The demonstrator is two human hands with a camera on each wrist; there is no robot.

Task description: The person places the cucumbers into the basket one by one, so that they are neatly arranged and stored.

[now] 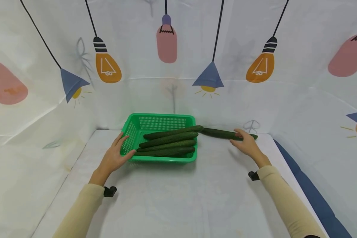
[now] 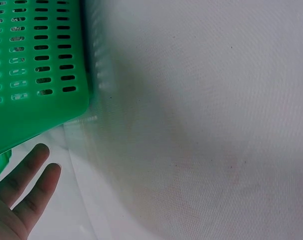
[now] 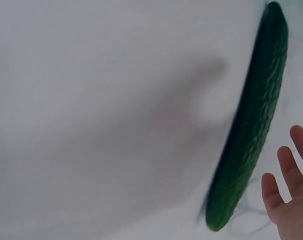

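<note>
A green plastic basket (image 1: 163, 159) with slotted walls holds several long dark green cucumbers (image 1: 168, 143) lying side by side. My left hand (image 1: 114, 158) is at its left end, fingers spread along the side and thumb over the front rim corner. In the left wrist view, two straight fingers (image 2: 39, 192) show beside the basket wall (image 2: 41, 112). Another cucumber (image 1: 217, 133) lies on the table to the right of the basket. Over its right part hovers my right hand (image 1: 247, 145). The right wrist view shows those fingers (image 3: 291, 170) spread beside the cucumber (image 3: 249, 120), with a gap between them.
The white-covered table (image 1: 172, 201) reaches back to a white cloth backdrop (image 1: 131, 96) printed with lamps and bulbs. The basket stands near the table's back edge. Dark blue material (image 1: 306, 188) runs along the right edge.
</note>
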